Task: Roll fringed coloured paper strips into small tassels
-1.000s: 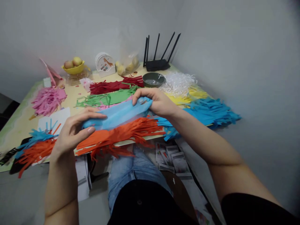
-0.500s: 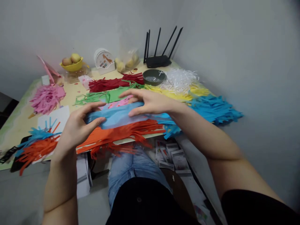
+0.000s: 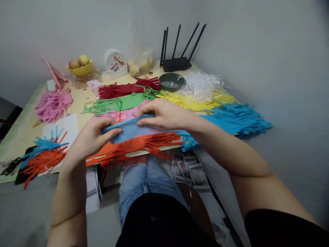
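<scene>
A folded light blue paper sheet (image 3: pixel 133 132) is held over the near table edge. My left hand (image 3: pixel 94 137) pinches its left end and my right hand (image 3: pixel 164 115) presses on its right part with fingers curled over the top edge. Under it lies a fringed orange paper strip (image 3: pixel 138 145) that hangs past the table edge. Behind my hands lie pink paper (image 3: pixel 120 115) and a fringed green strip (image 3: pixel 115 104).
Fringed red (image 3: pixel 125 89), yellow (image 3: pixel 190 102) and blue (image 3: pixel 233 118) strips and white shreds (image 3: pixel 202 84) cover the table (image 3: pixel 23 127). A green bowl (image 3: pixel 171 81), a router (image 3: pixel 177 63), a fruit bowl (image 3: pixel 80 68) and a pink shred pile (image 3: pixel 52 104) stand farther off. Booklets (image 3: pixel 190 169) lie on the floor.
The blue sheet has been folded narrower. My hands have come closer together, and the right hand has gone from flat on the sheet to gripping its top edge.
</scene>
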`<state>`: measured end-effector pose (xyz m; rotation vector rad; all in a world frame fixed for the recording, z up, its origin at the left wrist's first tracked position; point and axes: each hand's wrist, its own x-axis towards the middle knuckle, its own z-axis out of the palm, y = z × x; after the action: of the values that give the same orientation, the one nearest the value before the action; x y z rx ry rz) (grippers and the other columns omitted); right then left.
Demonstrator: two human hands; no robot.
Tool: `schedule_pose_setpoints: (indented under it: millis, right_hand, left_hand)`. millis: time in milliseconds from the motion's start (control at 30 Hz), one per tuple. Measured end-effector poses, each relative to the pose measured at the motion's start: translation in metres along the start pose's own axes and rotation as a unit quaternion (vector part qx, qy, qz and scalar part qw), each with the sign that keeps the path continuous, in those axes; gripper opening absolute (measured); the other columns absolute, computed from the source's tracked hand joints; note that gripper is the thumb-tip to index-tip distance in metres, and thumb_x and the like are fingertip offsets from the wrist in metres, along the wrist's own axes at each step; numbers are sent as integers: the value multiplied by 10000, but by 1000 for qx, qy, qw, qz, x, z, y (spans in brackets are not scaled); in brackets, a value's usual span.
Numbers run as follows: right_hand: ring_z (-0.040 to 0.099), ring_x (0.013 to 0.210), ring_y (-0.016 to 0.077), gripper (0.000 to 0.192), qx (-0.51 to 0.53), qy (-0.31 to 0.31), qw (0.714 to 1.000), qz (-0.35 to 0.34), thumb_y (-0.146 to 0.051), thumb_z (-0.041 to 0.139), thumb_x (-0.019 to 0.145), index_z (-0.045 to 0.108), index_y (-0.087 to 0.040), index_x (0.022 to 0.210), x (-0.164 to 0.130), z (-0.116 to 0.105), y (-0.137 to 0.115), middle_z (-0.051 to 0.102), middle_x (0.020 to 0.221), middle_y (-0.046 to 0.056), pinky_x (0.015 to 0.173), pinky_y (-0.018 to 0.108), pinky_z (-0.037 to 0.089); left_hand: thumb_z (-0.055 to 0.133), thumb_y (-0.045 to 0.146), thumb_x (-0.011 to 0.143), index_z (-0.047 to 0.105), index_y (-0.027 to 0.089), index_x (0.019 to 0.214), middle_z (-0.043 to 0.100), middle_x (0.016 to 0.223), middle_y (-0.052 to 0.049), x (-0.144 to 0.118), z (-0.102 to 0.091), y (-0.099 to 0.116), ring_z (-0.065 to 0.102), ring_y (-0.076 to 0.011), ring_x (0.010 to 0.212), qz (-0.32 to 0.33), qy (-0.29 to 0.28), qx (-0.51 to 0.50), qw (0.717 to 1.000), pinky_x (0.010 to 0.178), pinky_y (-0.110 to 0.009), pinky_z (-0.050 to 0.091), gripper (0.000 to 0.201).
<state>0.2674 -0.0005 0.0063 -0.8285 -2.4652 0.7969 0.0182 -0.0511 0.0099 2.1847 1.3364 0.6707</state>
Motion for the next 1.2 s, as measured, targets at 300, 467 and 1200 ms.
schedule_pose_setpoints:
  millis: [300, 467, 1200]
  right_hand:
    - [456, 661, 109, 235, 32, 36, 999, 1, -362, 699, 801, 610, -146, 772, -2, 9, 6, 593, 720, -12, 624, 239, 271]
    - [419, 585, 84, 317, 57, 52, 996, 33, -390, 680, 830, 557, -150, 664, -9, 9, 8, 496, 599, -45, 582, 242, 247]
    - [572, 766, 152, 296, 29, 106, 993, -29, -439, 628, 885, 661, -145, 906, -10, 12, 6, 684, 875, 53, 689, 252, 362]
  left_hand:
    - [679, 399, 848, 561, 178, 608, 562, 553, 12, -7, -3, 2, 479, -118, 520, -27, 35, -39, 998, 519, -245, 365, 347]
    - [725, 374, 801, 561, 180, 642, 515, 545, 32, -11, -1, -3, 449, -103, 513, -44, 57, -61, 996, 487, -221, 346, 300]
    - [699, 426, 818, 610, 162, 592, 553, 525, 7, -14, 2, -4, 468, -99, 495, -42, 25, -45, 998, 471, -210, 352, 359]
